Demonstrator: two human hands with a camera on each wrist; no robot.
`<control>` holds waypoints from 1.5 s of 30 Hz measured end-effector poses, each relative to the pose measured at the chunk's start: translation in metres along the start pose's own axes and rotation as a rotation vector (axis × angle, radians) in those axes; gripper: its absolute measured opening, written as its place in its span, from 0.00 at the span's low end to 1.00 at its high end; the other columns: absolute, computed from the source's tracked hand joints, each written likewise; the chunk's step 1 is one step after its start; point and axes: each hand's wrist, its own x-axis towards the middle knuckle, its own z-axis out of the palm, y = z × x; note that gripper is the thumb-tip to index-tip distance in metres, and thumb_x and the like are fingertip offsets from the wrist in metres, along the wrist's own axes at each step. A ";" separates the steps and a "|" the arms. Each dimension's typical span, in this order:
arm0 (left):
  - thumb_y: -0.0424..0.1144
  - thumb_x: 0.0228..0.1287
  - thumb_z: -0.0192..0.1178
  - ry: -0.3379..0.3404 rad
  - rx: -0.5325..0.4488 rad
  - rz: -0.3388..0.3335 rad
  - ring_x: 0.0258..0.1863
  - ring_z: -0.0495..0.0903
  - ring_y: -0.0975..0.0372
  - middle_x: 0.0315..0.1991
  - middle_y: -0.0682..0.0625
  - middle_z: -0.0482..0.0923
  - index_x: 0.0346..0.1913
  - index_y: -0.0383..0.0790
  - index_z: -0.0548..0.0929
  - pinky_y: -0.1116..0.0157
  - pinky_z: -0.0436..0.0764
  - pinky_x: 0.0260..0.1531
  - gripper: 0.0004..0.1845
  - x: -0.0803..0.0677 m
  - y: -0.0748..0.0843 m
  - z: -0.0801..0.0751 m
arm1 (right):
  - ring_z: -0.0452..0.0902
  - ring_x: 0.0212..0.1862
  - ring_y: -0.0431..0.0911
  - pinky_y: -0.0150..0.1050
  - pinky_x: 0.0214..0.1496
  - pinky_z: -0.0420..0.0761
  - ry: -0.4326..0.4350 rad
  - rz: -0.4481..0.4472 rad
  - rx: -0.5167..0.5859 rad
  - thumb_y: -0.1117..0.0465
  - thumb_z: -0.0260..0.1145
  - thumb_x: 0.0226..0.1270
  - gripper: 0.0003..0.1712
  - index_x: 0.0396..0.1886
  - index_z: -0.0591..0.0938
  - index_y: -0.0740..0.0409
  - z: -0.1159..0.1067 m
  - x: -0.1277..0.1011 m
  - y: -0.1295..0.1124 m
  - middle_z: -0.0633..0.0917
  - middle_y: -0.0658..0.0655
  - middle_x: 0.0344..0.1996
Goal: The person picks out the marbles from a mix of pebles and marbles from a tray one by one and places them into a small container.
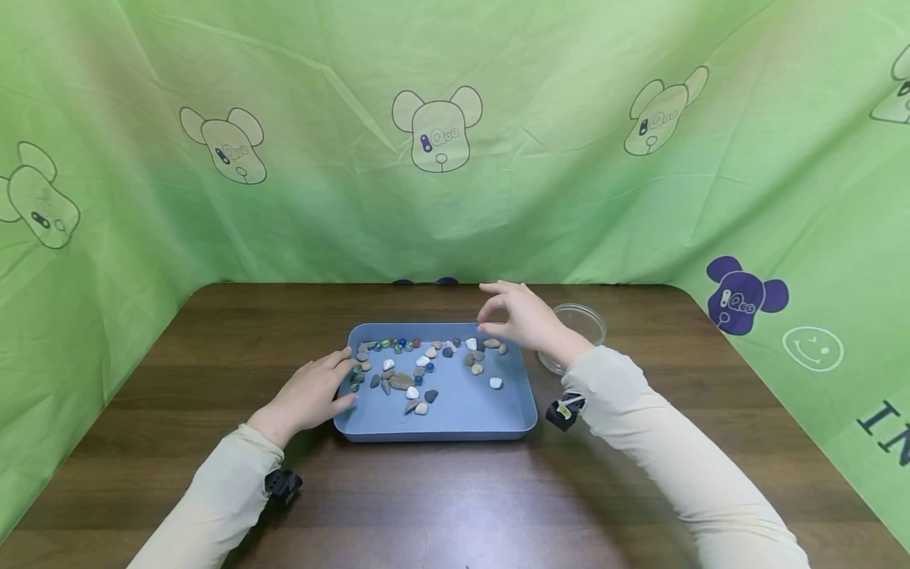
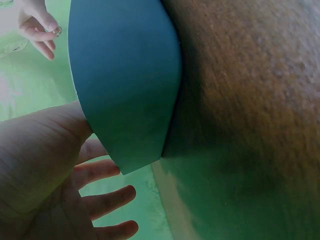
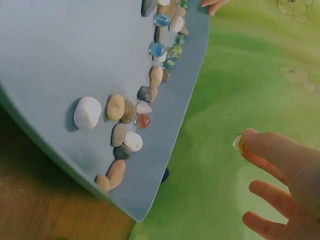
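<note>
A small clear glass marble (image 3: pixel 238 142) with an amber tint sits pinched between the thumb and forefinger of the right hand (image 1: pixel 524 319), whose other fingers (image 3: pixel 267 190) hang loosely spread below the pinch. The hand is raised over the far right corner of the shallow blue plastic tray (image 1: pixel 462 419), and the marble is clear of the tray, held in the air near its far rim (the left wrist view shows the same pinch from afar, the marble a small glint at the fingertips).

Inside the tray lie many small pebbles (image 1: pixel 401 381) in grey, brown, tan and white, scattered mostly over its far half, and a row of coloured glass marbles (image 1: pixel 398 344) runs along the far left edge. In the right wrist view a white pebble (image 3: pixel 87 112) lies a little apart from the cluster, with a red marble (image 3: pixel 144 120) among the stones just beside it.

The left hand (image 1: pixel 313 393) rests against the left rim of the tray, fingers straight and slightly spread, fingertips touching the rim near the pebbles; it grips nothing.

A round clear plastic dish (image 1: pixel 579 332) stands on the dark brown wooden table (image 1: pixel 178 371) just to the right of the tray, partly hidden behind the right wrist. Green cloth printed with cartoon bear heads (image 1: pixel 437 130) hangs behind and to both sides of the table.
</note>
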 end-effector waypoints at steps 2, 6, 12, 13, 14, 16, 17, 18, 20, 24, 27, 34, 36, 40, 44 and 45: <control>0.44 0.61 0.60 -0.003 -0.004 -0.002 0.65 0.65 0.43 0.67 0.33 0.63 0.62 0.31 0.70 0.42 0.66 0.61 0.30 0.000 0.000 0.000 | 0.58 0.70 0.62 0.61 0.73 0.49 0.003 0.004 -0.004 0.59 0.69 0.56 0.05 0.32 0.86 0.54 -0.001 -0.003 0.001 0.71 0.63 0.65; 0.45 0.62 0.60 -0.006 -0.012 -0.009 0.66 0.64 0.43 0.67 0.33 0.62 0.62 0.32 0.70 0.42 0.66 0.62 0.30 -0.001 0.000 0.000 | 0.59 0.70 0.62 0.60 0.73 0.51 0.010 -0.001 -0.011 0.59 0.69 0.56 0.05 0.32 0.86 0.55 -0.004 -0.008 0.002 0.72 0.63 0.64; 0.45 0.62 0.60 -0.001 -0.016 -0.013 0.66 0.64 0.43 0.67 0.34 0.62 0.62 0.33 0.71 0.42 0.65 0.62 0.29 -0.001 0.000 0.000 | 0.60 0.69 0.62 0.60 0.73 0.51 0.025 -0.005 -0.009 0.61 0.69 0.56 0.03 0.31 0.86 0.54 -0.007 -0.015 0.007 0.72 0.64 0.64; 0.45 0.62 0.60 0.000 -0.017 -0.014 0.66 0.64 0.43 0.67 0.34 0.62 0.62 0.33 0.71 0.42 0.65 0.62 0.29 -0.001 0.000 0.000 | 0.59 0.69 0.62 0.60 0.73 0.51 0.026 -0.005 -0.009 0.61 0.69 0.56 0.03 0.30 0.86 0.54 -0.008 -0.016 0.008 0.72 0.64 0.64; 0.45 0.61 0.60 0.001 -0.017 -0.013 0.66 0.64 0.44 0.67 0.34 0.63 0.62 0.33 0.71 0.42 0.65 0.62 0.29 -0.001 0.000 0.000 | 0.59 0.69 0.62 0.60 0.72 0.51 0.027 -0.005 -0.006 0.61 0.69 0.55 0.03 0.30 0.86 0.54 -0.009 -0.017 0.008 0.72 0.64 0.64; 0.45 0.61 0.60 0.002 -0.017 -0.011 0.66 0.64 0.44 0.67 0.34 0.63 0.62 0.33 0.71 0.42 0.65 0.62 0.29 -0.001 0.000 0.001 | 0.59 0.69 0.63 0.60 0.72 0.52 0.031 -0.007 -0.009 0.60 0.69 0.55 0.04 0.31 0.86 0.54 -0.010 -0.019 0.010 0.72 0.64 0.63; 0.45 0.61 0.60 0.004 -0.017 -0.010 0.66 0.64 0.44 0.67 0.34 0.63 0.62 0.33 0.71 0.42 0.65 0.62 0.29 -0.001 -0.001 0.001 | 0.59 0.69 0.63 0.60 0.72 0.52 0.035 -0.008 -0.009 0.60 0.69 0.55 0.04 0.31 0.86 0.54 -0.011 -0.020 0.011 0.72 0.65 0.63; 0.45 0.61 0.60 0.006 -0.017 -0.008 0.66 0.64 0.44 0.67 0.34 0.63 0.62 0.33 0.71 0.42 0.65 0.62 0.29 -0.001 -0.001 0.001 | 0.60 0.69 0.63 0.60 0.72 0.52 0.039 -0.008 -0.008 0.60 0.69 0.55 0.04 0.31 0.86 0.54 -0.011 -0.022 0.012 0.72 0.65 0.63; 0.46 0.61 0.60 0.008 -0.017 -0.006 0.66 0.64 0.44 0.67 0.34 0.63 0.62 0.33 0.71 0.42 0.66 0.62 0.29 -0.001 0.000 0.001 | 0.60 0.68 0.64 0.61 0.72 0.52 0.050 -0.008 -0.005 0.61 0.69 0.55 0.04 0.31 0.86 0.55 -0.012 -0.023 0.014 0.72 0.65 0.63; 0.45 0.61 0.60 0.008 -0.012 -0.003 0.66 0.65 0.43 0.67 0.34 0.63 0.62 0.33 0.71 0.42 0.66 0.61 0.29 -0.001 0.000 0.001 | 0.60 0.68 0.65 0.62 0.71 0.51 0.066 -0.007 -0.002 0.62 0.69 0.55 0.04 0.31 0.86 0.56 -0.014 -0.026 0.019 0.72 0.67 0.63; 0.45 0.61 0.60 0.001 -0.008 -0.005 0.65 0.65 0.43 0.67 0.34 0.63 0.62 0.32 0.71 0.42 0.66 0.61 0.29 0.000 0.000 0.001 | 0.61 0.68 0.64 0.62 0.71 0.51 0.072 0.001 0.002 0.62 0.69 0.54 0.05 0.31 0.86 0.57 -0.015 -0.028 0.023 0.72 0.67 0.63; 0.46 0.61 0.60 -0.005 -0.004 -0.010 0.65 0.65 0.42 0.67 0.34 0.62 0.62 0.32 0.70 0.42 0.66 0.61 0.30 -0.001 0.001 -0.001 | 0.62 0.67 0.64 0.63 0.70 0.53 0.093 0.011 0.004 0.62 0.69 0.55 0.04 0.31 0.86 0.56 -0.018 -0.032 0.028 0.73 0.67 0.62; 0.46 0.62 0.59 -0.006 -0.003 -0.012 0.65 0.65 0.42 0.67 0.34 0.62 0.62 0.33 0.70 0.42 0.66 0.61 0.30 -0.001 0.000 0.000 | 0.62 0.67 0.65 0.63 0.70 0.54 0.099 0.012 0.002 0.62 0.69 0.54 0.05 0.31 0.86 0.56 -0.019 -0.033 0.030 0.73 0.67 0.62; 0.45 0.62 0.59 -0.006 -0.005 -0.010 0.65 0.65 0.42 0.67 0.34 0.62 0.62 0.34 0.71 0.42 0.66 0.61 0.29 0.000 -0.001 0.001 | 0.61 0.67 0.65 0.62 0.69 0.55 0.100 0.036 0.010 0.61 0.69 0.55 0.05 0.32 0.86 0.56 -0.021 -0.035 0.033 0.72 0.66 0.63; 0.44 0.62 0.59 0.003 -0.017 -0.003 0.65 0.65 0.42 0.67 0.33 0.62 0.62 0.33 0.71 0.42 0.66 0.61 0.28 -0.001 -0.001 0.002 | 0.61 0.68 0.64 0.62 0.70 0.54 0.096 0.066 0.031 0.60 0.69 0.55 0.06 0.32 0.86 0.55 -0.023 -0.038 0.037 0.71 0.65 0.64; 0.44 0.61 0.60 0.005 -0.020 -0.002 0.65 0.66 0.42 0.67 0.33 0.62 0.62 0.33 0.71 0.42 0.66 0.61 0.28 -0.001 0.000 0.001 | 0.61 0.67 0.64 0.62 0.70 0.54 0.097 0.070 0.036 0.60 0.69 0.55 0.06 0.32 0.86 0.55 -0.024 -0.039 0.038 0.71 0.65 0.64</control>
